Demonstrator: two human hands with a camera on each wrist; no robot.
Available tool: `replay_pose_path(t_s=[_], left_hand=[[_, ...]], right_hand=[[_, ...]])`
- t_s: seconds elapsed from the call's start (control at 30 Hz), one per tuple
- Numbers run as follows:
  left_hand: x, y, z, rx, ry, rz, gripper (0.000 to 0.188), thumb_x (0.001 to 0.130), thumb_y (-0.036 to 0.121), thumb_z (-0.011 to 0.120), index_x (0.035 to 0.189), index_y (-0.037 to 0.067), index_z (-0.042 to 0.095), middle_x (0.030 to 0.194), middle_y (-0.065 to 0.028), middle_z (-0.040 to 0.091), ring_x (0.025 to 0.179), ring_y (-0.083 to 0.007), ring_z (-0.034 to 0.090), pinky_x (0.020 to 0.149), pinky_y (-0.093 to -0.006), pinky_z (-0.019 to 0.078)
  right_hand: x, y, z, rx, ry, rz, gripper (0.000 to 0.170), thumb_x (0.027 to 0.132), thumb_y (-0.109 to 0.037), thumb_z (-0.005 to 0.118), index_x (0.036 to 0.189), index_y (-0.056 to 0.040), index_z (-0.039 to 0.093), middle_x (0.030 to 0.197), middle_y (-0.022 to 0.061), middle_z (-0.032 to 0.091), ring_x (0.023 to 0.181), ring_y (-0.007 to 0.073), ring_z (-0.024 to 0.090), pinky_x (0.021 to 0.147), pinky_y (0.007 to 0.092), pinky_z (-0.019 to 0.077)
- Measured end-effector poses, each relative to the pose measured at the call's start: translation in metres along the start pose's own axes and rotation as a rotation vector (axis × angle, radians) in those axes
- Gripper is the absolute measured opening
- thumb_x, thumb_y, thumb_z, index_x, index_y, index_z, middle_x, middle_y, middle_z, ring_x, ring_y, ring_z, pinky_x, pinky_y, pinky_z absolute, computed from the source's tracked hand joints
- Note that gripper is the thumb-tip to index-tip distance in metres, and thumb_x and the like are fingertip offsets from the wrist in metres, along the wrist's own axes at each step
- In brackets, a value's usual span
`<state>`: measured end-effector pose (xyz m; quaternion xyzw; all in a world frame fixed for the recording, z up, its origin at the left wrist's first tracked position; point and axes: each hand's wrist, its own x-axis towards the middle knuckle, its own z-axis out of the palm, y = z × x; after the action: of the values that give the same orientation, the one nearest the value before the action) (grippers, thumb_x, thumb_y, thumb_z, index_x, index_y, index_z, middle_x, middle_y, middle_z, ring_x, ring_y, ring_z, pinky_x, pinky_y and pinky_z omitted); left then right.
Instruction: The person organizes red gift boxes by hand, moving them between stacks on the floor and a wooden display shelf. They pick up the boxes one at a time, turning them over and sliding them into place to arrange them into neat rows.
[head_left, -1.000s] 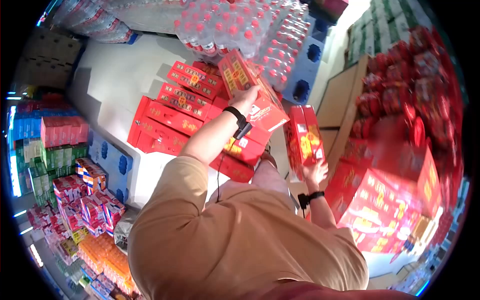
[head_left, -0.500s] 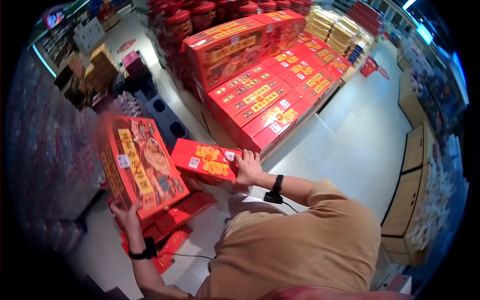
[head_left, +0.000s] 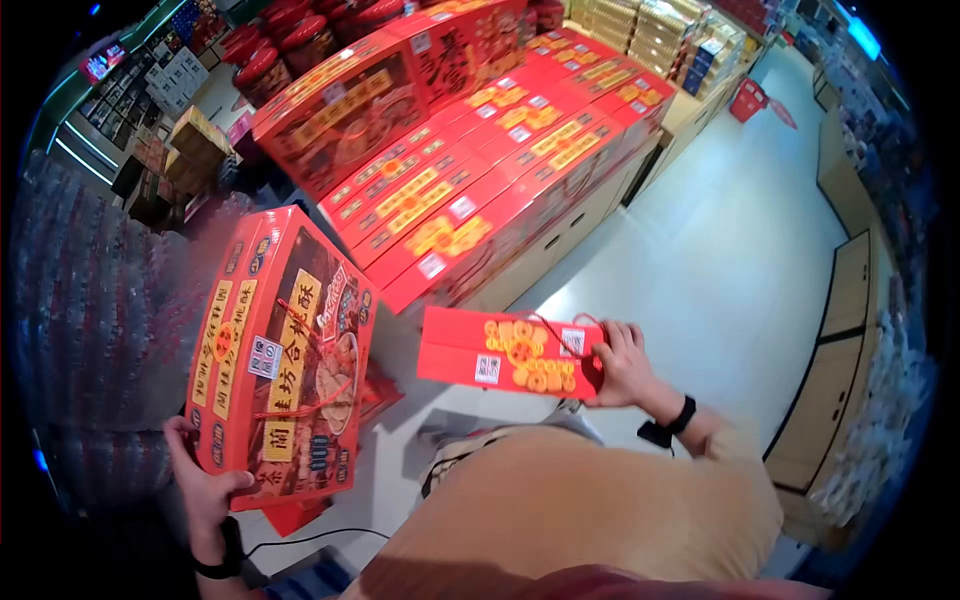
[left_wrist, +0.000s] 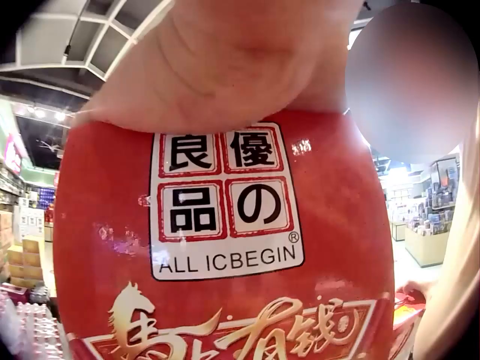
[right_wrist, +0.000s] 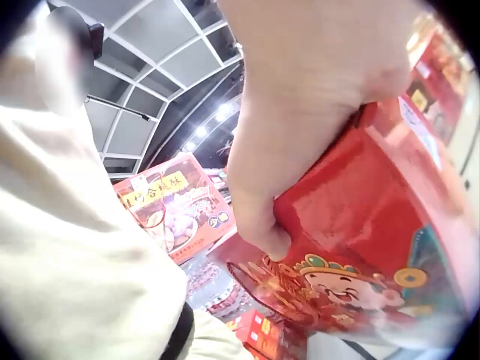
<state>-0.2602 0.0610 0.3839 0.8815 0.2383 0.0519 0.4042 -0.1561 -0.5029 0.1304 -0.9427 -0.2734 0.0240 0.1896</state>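
Observation:
In the head view the left hand [head_left: 207,490] grips the lower end of a large red gift box [head_left: 315,370] with yellow label strips and a red cord handle. The right hand [head_left: 628,368] pinches the right end of a narrower red box [head_left: 455,350] with gold coin prints, its cord handle near the fingers. The two boxes are apart. In the left wrist view the thumb [left_wrist: 217,67] lies over the red box end [left_wrist: 105,225]. In the right wrist view the hand [right_wrist: 315,90] clasps a red box [right_wrist: 360,202] with a cartoon figure.
Ahead, red boxes [head_left: 480,150] are stacked on a display, with red-lidded jars [head_left: 310,45] behind. Wrapped bottles [head_left: 90,300] stand at left. More red boxes [head_left: 295,516] lie low under the large box. Pale floor [head_left: 720,230] and wooden cabinets [head_left: 815,410] are at right.
The view has turned from the floor stack toward the display. The left hand's box has come up and nearer, more upright. The right hand's box has moved right, away from the other box.

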Motion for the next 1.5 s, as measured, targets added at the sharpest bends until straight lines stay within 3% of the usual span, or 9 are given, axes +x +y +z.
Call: replay_pose_path(t_s=[0.3,0.5,0.6,0.83,0.87,1.0,1.17,1.37,1.5], left_hand=[[0.119,0.211,0.192,-0.019,-0.237,0.216,0.073,0.049,0.012,0.079,0.112,0.008,0.042,0.102,-0.0044,0.049,0.099,-0.019,0.053,0.096,-0.0333,0.0445],[0.245,0.306,0.337,-0.048,-0.339,0.381,0.056,0.065,-0.011,0.069,0.107,0.005,0.035,0.104,-0.0104,0.055,0.09,-0.0195,0.063,0.074,-0.0288,0.0543],[0.282,0.357,0.412,-0.025,-0.327,0.367,0.059,0.059,0.004,0.077,0.103,0.008,0.038,0.098,-0.0068,0.053,0.088,-0.017,0.058,0.078,-0.03,0.0505],[0.354,0.34,0.47,0.211,-0.14,0.511,0.068,0.054,0.025,0.087,0.108,0.007,0.049,0.103,-0.0169,0.067,0.096,-0.0246,0.067,0.086,-0.036,0.0518],[0.373,0.338,0.495,0.256,-0.104,0.621,0.091,0.048,0.045,0.089,0.125,0.011,0.056,0.116,-0.0185,0.066,0.108,-0.0348,0.065,0.094,-0.0445,0.0509],[0.383,0.379,0.546,0.425,-0.089,0.686,0.103,0.052,0.059,0.083,0.145,0.026,0.053,0.117,-0.0211,0.066,0.111,-0.0375,0.064,0.095,-0.0465,0.0506],[0.404,0.417,0.592,0.366,-0.134,0.569,0.099,0.052,0.055,0.082,0.144,0.029,0.055,0.127,-0.0213,0.067,0.124,-0.0392,0.06,0.104,-0.046,0.046],[0.421,0.396,0.62,0.515,0.086,0.701,0.097,0.053,0.057,0.081,0.143,0.034,0.053,0.128,-0.0225,0.062,0.122,-0.0403,0.058,0.105,-0.049,0.0429],[0.387,0.378,0.604,0.796,0.0,0.628,0.105,0.057,0.05,0.081,0.151,0.04,0.038,0.133,-0.0243,0.055,0.133,-0.0468,0.043,0.117,-0.0586,0.0192]], right_hand=[[-0.116,0.204,-0.174,-0.161,0.163,0.332,0.081,0.047,-0.035,0.089,0.114,-0.0074,0.052,0.132,0.0283,0.047,0.122,0.0444,0.048,0.104,0.0578,0.0317],[-0.127,0.313,-0.219,-0.38,0.21,0.597,0.08,0.047,-0.032,0.089,0.113,-0.0062,0.052,0.139,0.0261,0.045,0.131,0.0418,0.043,0.111,0.0566,0.0285],[-0.124,0.36,-0.233,-0.467,0.238,0.694,0.08,0.048,-0.033,0.089,0.113,-0.0067,0.05,0.141,0.0255,0.044,0.131,0.0424,0.043,0.111,0.0563,0.0283],[-0.133,0.308,-0.246,-0.673,0.428,0.848,0.085,0.049,-0.033,0.091,0.118,-0.0071,0.048,0.148,0.0258,0.041,0.134,0.045,0.041,0.11,0.0577,0.0339],[-0.137,0.313,-0.23,-0.679,0.487,0.858,0.086,0.05,-0.033,0.091,0.119,-0.0071,0.047,0.149,0.0259,0.041,0.134,0.0449,0.041,0.11,0.0577,0.0339],[-0.146,0.317,-0.197,-0.687,0.615,0.85,0.089,0.05,-0.032,0.091,0.122,-0.0073,0.045,0.149,0.0263,0.041,0.134,0.0446,0.04,0.109,0.0575,0.0342],[-0.158,0.346,-0.199,-0.661,0.673,0.747,0.089,0.051,-0.033,0.089,0.122,-0.008,0.043,0.149,0.0258,0.043,0.132,0.045,0.044,0.109,0.0572,0.0348],[-0.152,0.399,-0.215,-0.625,0.592,0.558,0.088,0.053,-0.037,0.088,0.124,-0.0092,0.043,0.149,0.0248,0.044,0.134,0.0441,0.044,0.109,0.057,0.0344],[-0.141,0.452,-0.24,-0.556,0.523,0.368,0.091,0.052,-0.036,0.089,0.128,-0.0114,0.044,0.15,0.0235,0.043,0.135,0.0437,0.044,0.11,0.0582,0.0327]])
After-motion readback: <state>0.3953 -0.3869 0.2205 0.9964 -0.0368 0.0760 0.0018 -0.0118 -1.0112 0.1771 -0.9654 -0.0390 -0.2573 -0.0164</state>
